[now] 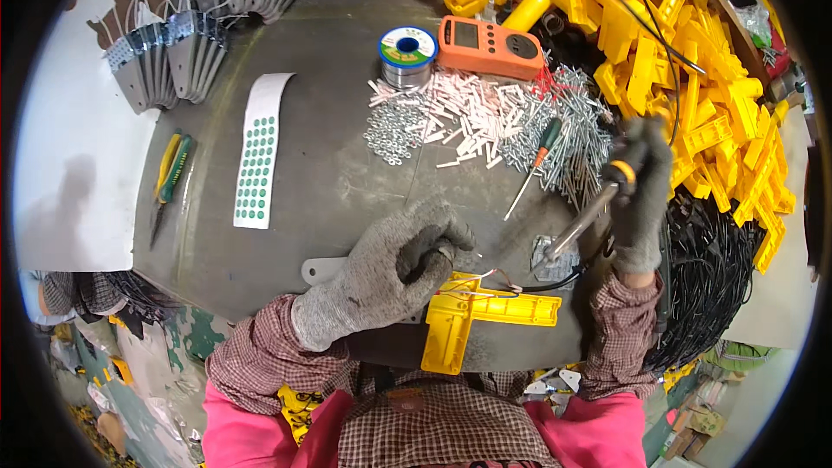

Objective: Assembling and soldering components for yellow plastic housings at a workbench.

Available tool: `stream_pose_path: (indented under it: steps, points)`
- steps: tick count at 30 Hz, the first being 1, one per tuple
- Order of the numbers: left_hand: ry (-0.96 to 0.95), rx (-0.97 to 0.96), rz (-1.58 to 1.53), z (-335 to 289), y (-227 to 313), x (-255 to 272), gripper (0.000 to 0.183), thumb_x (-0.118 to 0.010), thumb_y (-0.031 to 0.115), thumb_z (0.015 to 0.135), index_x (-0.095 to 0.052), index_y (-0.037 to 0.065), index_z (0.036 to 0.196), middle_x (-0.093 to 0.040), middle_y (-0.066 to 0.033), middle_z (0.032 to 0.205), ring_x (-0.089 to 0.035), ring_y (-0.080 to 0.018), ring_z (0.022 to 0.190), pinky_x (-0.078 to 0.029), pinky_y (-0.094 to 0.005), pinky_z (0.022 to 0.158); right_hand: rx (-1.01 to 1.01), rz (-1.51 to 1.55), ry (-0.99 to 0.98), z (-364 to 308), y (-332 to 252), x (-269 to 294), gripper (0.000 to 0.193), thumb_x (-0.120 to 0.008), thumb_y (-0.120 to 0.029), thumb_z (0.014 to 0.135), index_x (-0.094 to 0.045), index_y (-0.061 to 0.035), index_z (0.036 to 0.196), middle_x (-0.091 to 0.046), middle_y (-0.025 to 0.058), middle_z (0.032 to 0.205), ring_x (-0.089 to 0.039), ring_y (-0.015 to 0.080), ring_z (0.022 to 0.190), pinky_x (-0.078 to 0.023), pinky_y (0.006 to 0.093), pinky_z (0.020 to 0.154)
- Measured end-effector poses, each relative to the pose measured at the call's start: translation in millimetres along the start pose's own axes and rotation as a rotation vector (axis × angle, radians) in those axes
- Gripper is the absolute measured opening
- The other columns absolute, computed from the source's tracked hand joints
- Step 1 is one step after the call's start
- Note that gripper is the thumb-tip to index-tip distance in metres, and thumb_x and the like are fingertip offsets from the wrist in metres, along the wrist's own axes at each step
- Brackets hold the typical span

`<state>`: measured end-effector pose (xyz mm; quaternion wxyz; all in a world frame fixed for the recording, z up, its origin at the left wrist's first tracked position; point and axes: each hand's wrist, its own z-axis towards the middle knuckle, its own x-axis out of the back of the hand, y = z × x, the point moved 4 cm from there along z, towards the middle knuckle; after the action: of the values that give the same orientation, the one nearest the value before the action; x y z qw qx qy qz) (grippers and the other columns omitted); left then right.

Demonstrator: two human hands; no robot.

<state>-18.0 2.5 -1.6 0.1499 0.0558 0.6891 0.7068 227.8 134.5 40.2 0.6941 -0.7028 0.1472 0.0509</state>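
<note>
My left hand [381,273], in a grey glove, is closed in a pinch above a yellow plastic housing [447,338]. A tiny pale tip shows at its fingertips; what they hold is too small to name. My right hand [640,199], gloved too and slightly blurred, is closed around a soldering iron [589,218] whose metal shaft slants down to the left. Thin white and reddish wires [498,284] lie over the housing and join a black cable [563,282]. Beside the iron's tip lies a crumpled silvery piece [555,258]. A grey metal plate [322,270] is partly under my left hand.
Beyond my hands stand a solder spool [407,56] and an orange multimeter [490,48], near white sleeves [477,108], screws [568,143], nuts [394,130] and a screwdriver [533,169]. Yellow housings [685,78] and black cables [715,282] pile up right; pliers [171,178] and green stickers [258,160] lie left.
</note>
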Motion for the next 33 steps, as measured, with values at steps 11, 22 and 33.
stream_pose_path:
  steps: [11, 22, 33]
  points:
    - [0.046, -0.001, -0.097, -1, -23, -12, 0.037, -0.045, -0.008, 0.089, -0.051, -0.002, 0.125, -0.059, -0.0137, 0.121, -0.058, -0.0174, 0.113, -0.046, -0.0323, 0.099, 0.264, -0.985, -0.366, 27, 68, 33, 0.078, -0.076, 0.010, 0.068, -0.037, 0.0012, 0.134, -0.051, 0.0173, 0.117, -0.058, 0.0311, 0.101, -0.050, 0.0375, 0.089]
    - [0.021, 0.007, -0.064, 6, -14, -14, 0.034, -0.051, -0.008, 0.087, -0.055, -0.002, 0.121, -0.063, -0.0114, 0.112, -0.060, -0.0120, 0.106, -0.048, -0.0260, 0.094, -0.184, -0.092, -0.223, 3, 48, -10, 0.033, -0.045, -0.038, 0.100, -0.056, -0.0072, 0.106, -0.056, 0.0024, 0.084, -0.055, 0.0083, 0.069, -0.048, 0.0220, 0.063]
    - [-0.081, 0.093, 0.034, 8, -6, -15, 0.026, -0.050, -0.004, 0.093, -0.053, -0.003, 0.119, -0.061, -0.0140, 0.112, -0.062, -0.0208, 0.110, -0.048, -0.0315, 0.098, -0.149, -0.096, -0.175, -1, 46, -14, 0.027, -0.047, -0.033, 0.099, -0.054, -0.0078, 0.101, -0.055, 0.0000, 0.084, -0.054, 0.0084, 0.070, -0.046, 0.0209, 0.062]
